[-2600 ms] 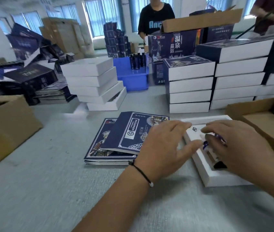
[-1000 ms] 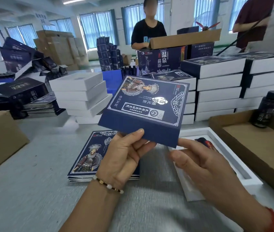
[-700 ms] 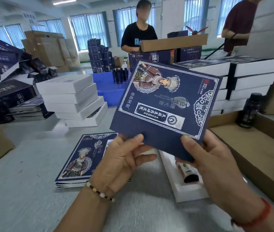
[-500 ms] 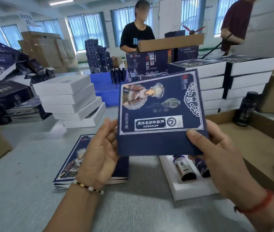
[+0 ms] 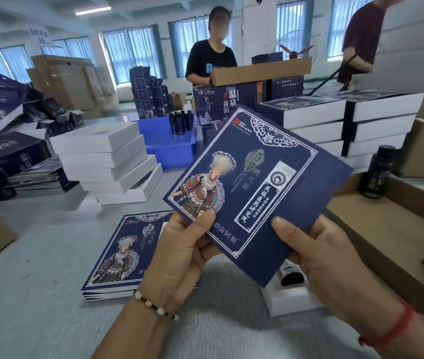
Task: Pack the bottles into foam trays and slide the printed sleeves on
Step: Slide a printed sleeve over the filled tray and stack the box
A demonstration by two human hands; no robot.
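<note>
We hold one flat printed sleeve (image 5: 255, 187) in the air above the table (image 5: 37, 294), tilted with one corner up. Our left hand (image 5: 182, 252) pinches its lower left corner, thumb on the printed face and fingers behind. Our right hand (image 5: 327, 257) grips the lower right edge the same way, thumb on top. Both hands are closed on the sleeve and carry nothing else.

The foam tray (image 5: 291, 300) lies on the table just under the sleeve, toward the near right edge, mostly hidden by it. One bottle (image 5: 290, 274) shows in it, lying down; we cannot tell how many more it holds. A pile of spare sleeves (image 5: 117, 257) sits on the table to the left of the tray.

The sleeve looks still collapsed, so we judge the next job is to pop it open. We should press its two folded edges toward each other until it squares up. Then we turn it so an open end faces a short end of the tray. One hand should steady the foam while the other slides the sleeve level, since a skewed start could catch or chip a foam corner.
</note>
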